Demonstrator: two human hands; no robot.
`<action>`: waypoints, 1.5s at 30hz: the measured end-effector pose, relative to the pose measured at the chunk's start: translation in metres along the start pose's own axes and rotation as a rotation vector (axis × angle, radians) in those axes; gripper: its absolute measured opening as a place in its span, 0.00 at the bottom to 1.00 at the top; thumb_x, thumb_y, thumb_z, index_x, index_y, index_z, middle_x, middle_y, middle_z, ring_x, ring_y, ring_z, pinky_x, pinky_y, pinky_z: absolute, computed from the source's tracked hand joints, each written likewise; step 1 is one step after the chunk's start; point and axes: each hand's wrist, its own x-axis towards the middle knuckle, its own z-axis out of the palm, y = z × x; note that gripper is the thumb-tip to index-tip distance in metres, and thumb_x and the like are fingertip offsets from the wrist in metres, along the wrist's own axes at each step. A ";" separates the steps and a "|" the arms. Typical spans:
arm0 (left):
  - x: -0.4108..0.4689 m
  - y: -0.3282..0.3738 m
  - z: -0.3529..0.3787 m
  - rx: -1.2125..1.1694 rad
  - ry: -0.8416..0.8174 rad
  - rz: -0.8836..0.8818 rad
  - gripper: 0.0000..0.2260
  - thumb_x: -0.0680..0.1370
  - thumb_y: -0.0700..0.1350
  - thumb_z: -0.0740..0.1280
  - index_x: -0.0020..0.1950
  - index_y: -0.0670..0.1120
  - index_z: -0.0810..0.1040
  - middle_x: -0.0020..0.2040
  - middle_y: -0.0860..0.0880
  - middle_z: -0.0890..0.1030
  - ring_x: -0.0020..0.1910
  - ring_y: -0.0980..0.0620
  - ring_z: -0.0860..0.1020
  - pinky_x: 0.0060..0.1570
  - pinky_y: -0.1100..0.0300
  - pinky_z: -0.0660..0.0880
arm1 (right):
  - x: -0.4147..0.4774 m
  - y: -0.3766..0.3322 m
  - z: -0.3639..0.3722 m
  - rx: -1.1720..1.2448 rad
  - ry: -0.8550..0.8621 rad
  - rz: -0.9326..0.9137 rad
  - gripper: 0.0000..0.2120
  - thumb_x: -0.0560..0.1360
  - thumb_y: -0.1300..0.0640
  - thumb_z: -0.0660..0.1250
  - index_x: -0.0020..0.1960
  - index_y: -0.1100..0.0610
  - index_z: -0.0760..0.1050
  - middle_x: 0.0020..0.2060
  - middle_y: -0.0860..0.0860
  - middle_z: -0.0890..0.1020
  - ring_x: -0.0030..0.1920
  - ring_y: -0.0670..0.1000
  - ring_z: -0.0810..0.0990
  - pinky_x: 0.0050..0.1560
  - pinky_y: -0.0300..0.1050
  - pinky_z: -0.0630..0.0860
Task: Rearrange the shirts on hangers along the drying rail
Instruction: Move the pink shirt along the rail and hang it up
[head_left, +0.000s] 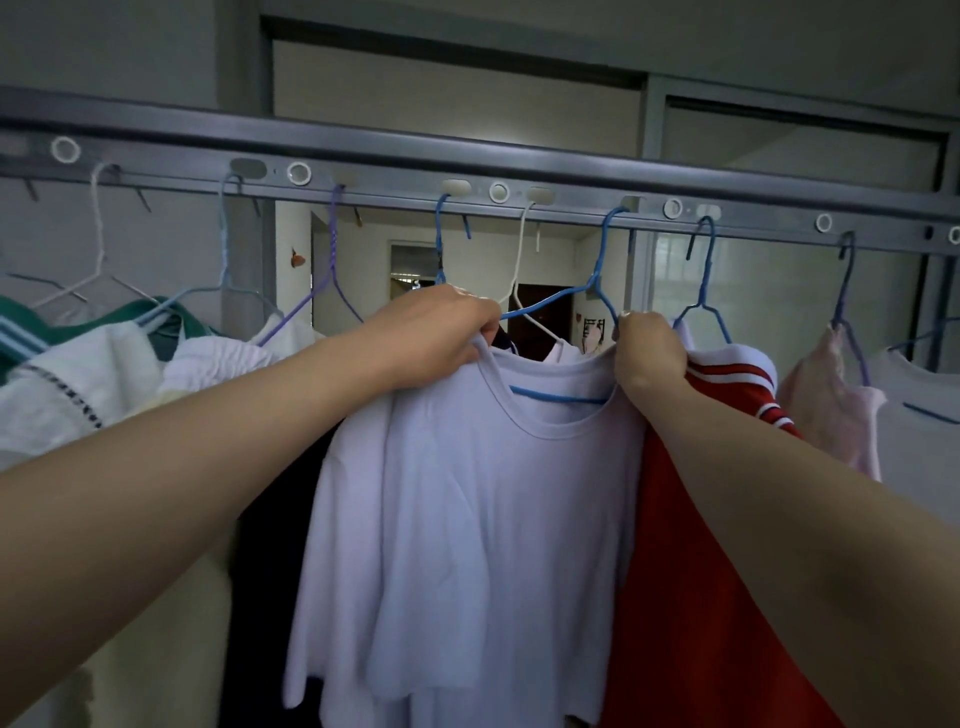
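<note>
**White shirt pinched at both shoulders on a crowded rail**

Hangs mid-rail (519, 171): white shirt (483, 519) on a blue hanger (558, 399), pressed between a dark garment (275, 571) and a red shirt (691, 545). Left grip (441, 332) curled round the left shoulder, right grip (649, 353) curled round the right. Cannot tell whether wire as well as cloth sits inside either.

Could drag the neighbouring white hanger (521, 249), crossed with the blue wire just under the rail, if slid sideways. Could slip off its hanger if tugged by cloth alone. Could unhook and drop if lifted unevenly.

Fingertips hidden behind knuckles. Hems cut off below. Garment on the white hanger mostly screened.
</note>
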 end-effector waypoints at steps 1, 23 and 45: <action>0.000 -0.001 0.001 -0.009 0.001 -0.002 0.02 0.75 0.41 0.63 0.46 0.46 0.72 0.45 0.47 0.76 0.47 0.44 0.74 0.45 0.51 0.71 | -0.001 0.001 0.000 -0.019 0.007 -0.011 0.12 0.74 0.72 0.59 0.54 0.64 0.76 0.51 0.61 0.79 0.52 0.61 0.79 0.48 0.50 0.73; 0.010 -0.025 0.005 -0.541 0.045 -0.058 0.05 0.73 0.38 0.68 0.42 0.49 0.79 0.42 0.49 0.79 0.45 0.52 0.75 0.47 0.57 0.71 | -0.015 0.029 -0.044 0.076 -0.076 -0.094 0.23 0.75 0.69 0.61 0.69 0.63 0.67 0.61 0.63 0.72 0.58 0.61 0.75 0.54 0.46 0.72; -0.002 -0.008 -0.018 -1.005 -0.235 -0.285 0.14 0.74 0.38 0.69 0.57 0.49 0.72 0.48 0.50 0.78 0.40 0.58 0.77 0.37 0.66 0.73 | -0.009 0.036 -0.006 -0.063 -0.022 -0.143 0.12 0.74 0.72 0.56 0.52 0.61 0.74 0.47 0.60 0.79 0.48 0.60 0.78 0.40 0.46 0.68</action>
